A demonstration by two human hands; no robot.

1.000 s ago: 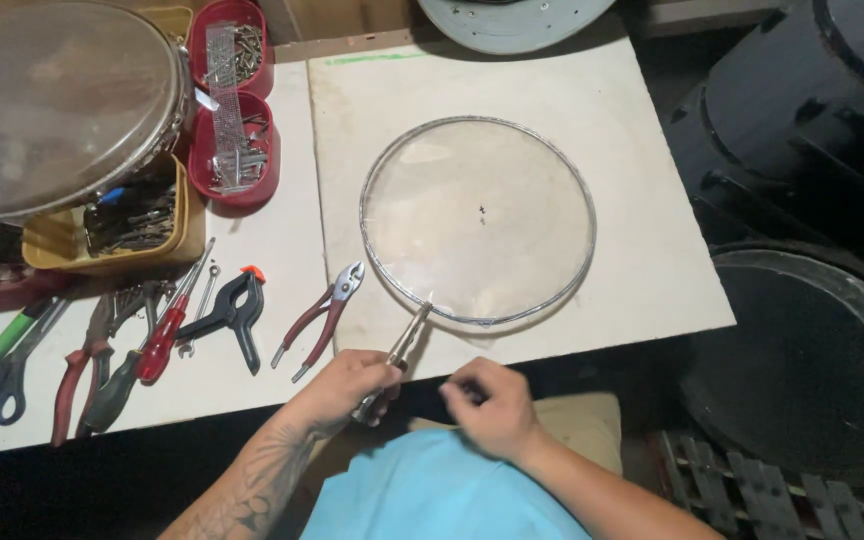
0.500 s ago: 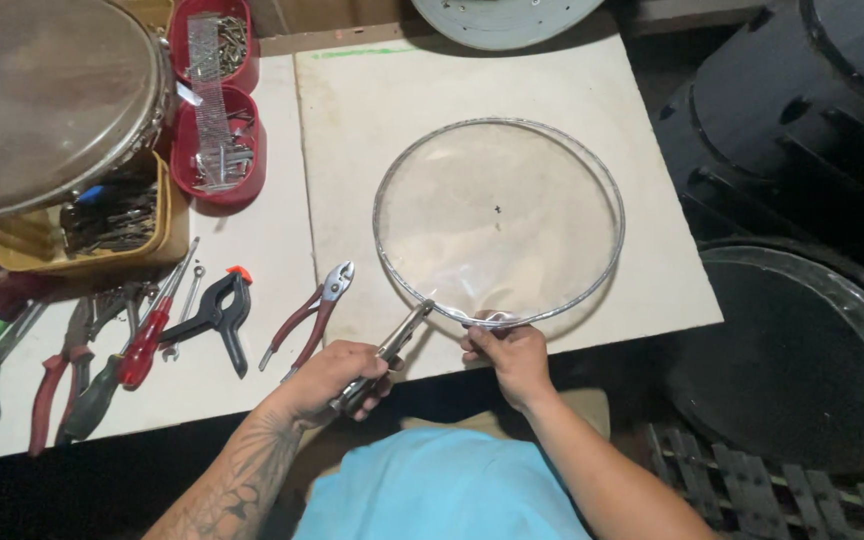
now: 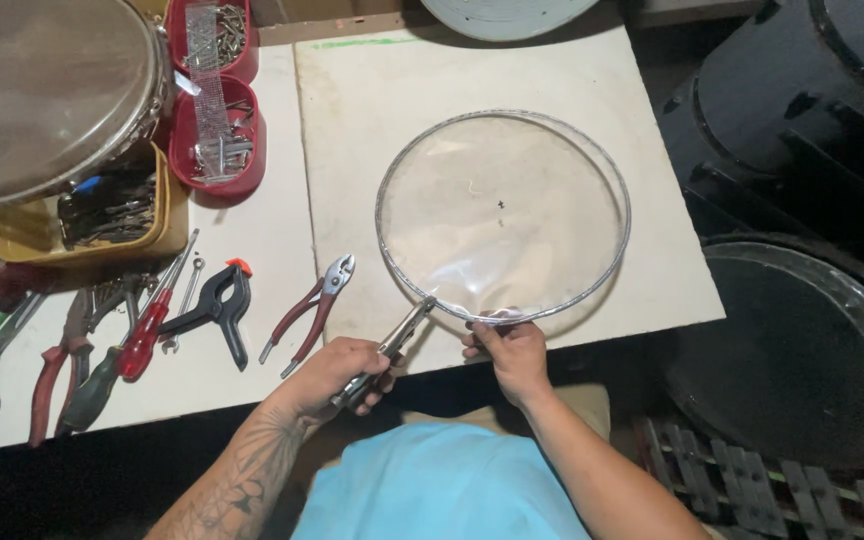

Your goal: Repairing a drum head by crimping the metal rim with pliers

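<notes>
A round clear drum head with a thin metal hoop (image 3: 503, 215) lies flat on a cream board (image 3: 372, 120). My left hand (image 3: 337, 370) grips metal locking pliers (image 3: 392, 346) whose jaws bite the hoop's near-left rim. My right hand (image 3: 507, 350) pinches the hoop's near edge just right of the jaws. Both hands sit at the table's front edge.
Red-handled pliers (image 3: 310, 308), a black spring clamp (image 3: 217, 310), screwdrivers and more pliers (image 3: 72, 360) lie to the left. Behind them stand red trays of hardware (image 3: 214, 120), a yellow tray (image 3: 102, 215) and a large drum (image 3: 42, 90). Black drum shells (image 3: 802, 180) fill the right side.
My right hand moved up from the table edge and took hold of the hoop's near rim. The locking pliers stay clamped on the hoop, and the view shifted slightly.
</notes>
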